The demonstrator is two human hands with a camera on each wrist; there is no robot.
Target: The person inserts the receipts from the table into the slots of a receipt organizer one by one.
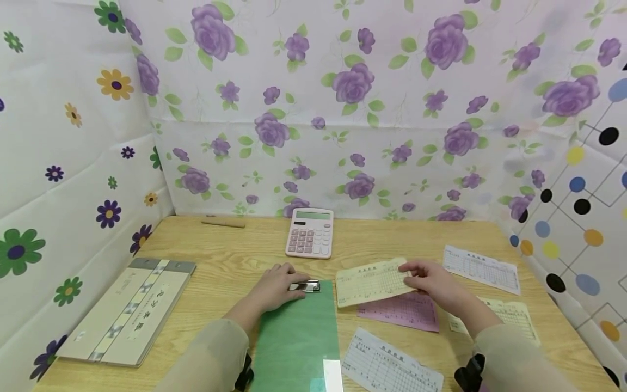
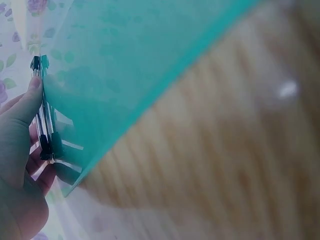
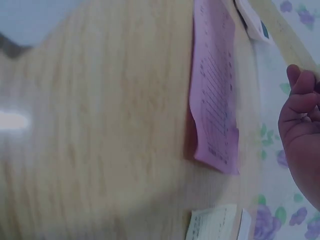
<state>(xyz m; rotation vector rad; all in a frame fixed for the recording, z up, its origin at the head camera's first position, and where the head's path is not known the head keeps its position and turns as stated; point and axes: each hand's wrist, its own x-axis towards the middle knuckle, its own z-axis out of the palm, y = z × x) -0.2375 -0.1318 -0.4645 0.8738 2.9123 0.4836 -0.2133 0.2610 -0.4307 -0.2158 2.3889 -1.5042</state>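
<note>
A green translucent clipboard (image 1: 299, 337) lies on the table in front of me, its metal clip (image 1: 309, 286) at the far end. My left hand (image 1: 279, 287) grips the clip; in the left wrist view its thumb (image 2: 33, 92) lies along the metal. To the right, a yellow printed slip (image 1: 369, 283) is raised by its right edge, pinched between the thumb and fingers of my right hand (image 1: 431, 283). Beneath it lies a pink slip (image 1: 401, 311), partly covered. In the right wrist view, only part of the right hand (image 3: 302, 135) shows at the edge.
White slips lie nearer me (image 1: 392, 365) and at the far right (image 1: 482, 269). Another yellow slip (image 1: 509, 318) is partly behind my right forearm. A pink calculator (image 1: 309, 234) stands at the back, a brown pen (image 1: 222, 222) left of it. Ledger-like folders (image 1: 127, 313) lie at left.
</note>
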